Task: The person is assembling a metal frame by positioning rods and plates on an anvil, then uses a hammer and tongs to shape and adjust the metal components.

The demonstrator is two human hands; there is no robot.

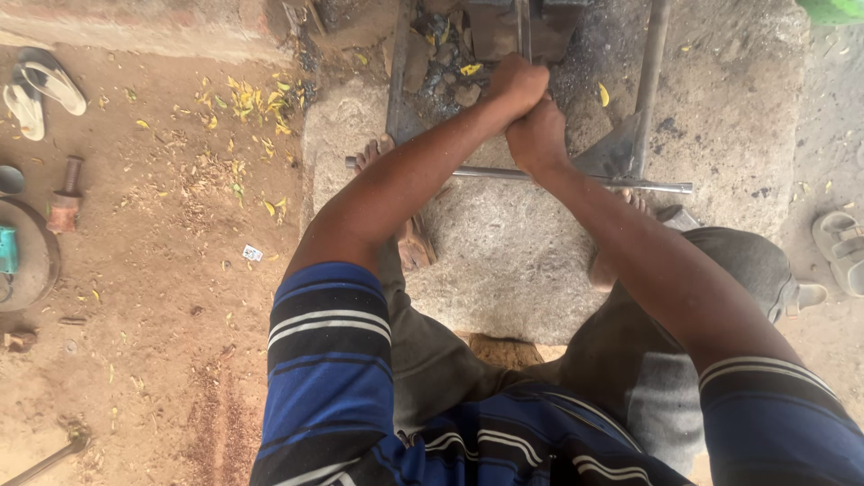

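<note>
Both hands are stacked on one upright metal handle (523,27) at the far edge of a rough stone slab (504,252): the left hand (517,85) on top, the right hand (537,139) just under it, fingers of each clenched around the handle. A thin steel rod (630,184) lies crosswise on the slab beneath the wrists, its right end near a slanted metal bar (650,81). Left of the slab's edge lies open dirt ground (162,270) scattered with yellow leaves; sandals (40,90) sit well apart.
</note>
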